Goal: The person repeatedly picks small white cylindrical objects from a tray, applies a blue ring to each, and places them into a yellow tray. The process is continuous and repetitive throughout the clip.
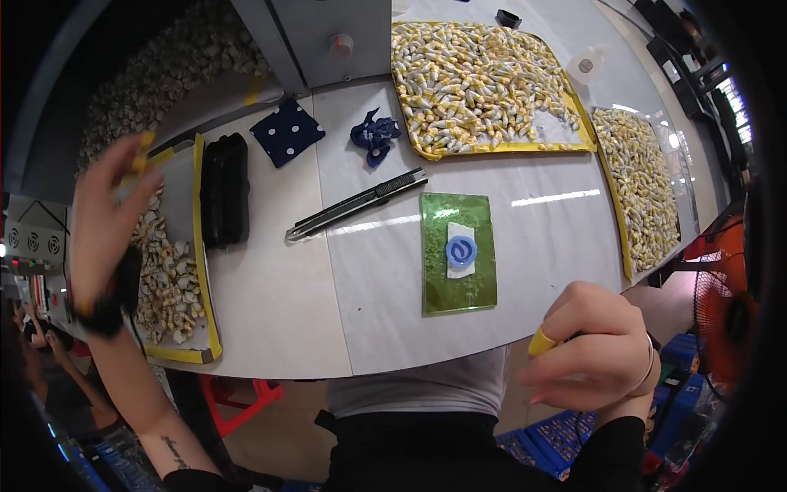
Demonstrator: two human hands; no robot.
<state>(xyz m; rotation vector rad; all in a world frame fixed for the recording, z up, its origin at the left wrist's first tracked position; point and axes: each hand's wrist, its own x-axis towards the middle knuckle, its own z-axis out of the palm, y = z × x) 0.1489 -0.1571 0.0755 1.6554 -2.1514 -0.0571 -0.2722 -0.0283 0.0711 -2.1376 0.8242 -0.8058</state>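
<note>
My left hand (106,209) is raised over the left tray (209,287) of small whitish, shell-like pieces (174,283). Its thumb stands apart from the fingers, yellow covers show on fingertips, and I see nothing held; motion softens its outline. Close to the table's front edge, right of centre, my right hand (602,348) is curled closed, with a yellow cover on one finger. Whatever it holds, if anything, is hidden. Between the hands lies a green glass-like plate (438,287), bearing a white pad and a round blue piece (461,252).
A black box cutter (357,205) lies mid-table. Behind it are a dotted blue cloth (287,133) and a crumpled one (375,137). Yellow-edged trays (500,153) of yellow-and-white pieces stand back right. A black case (225,190) adjoins the left tray; an orange fan (725,287) is far right.
</note>
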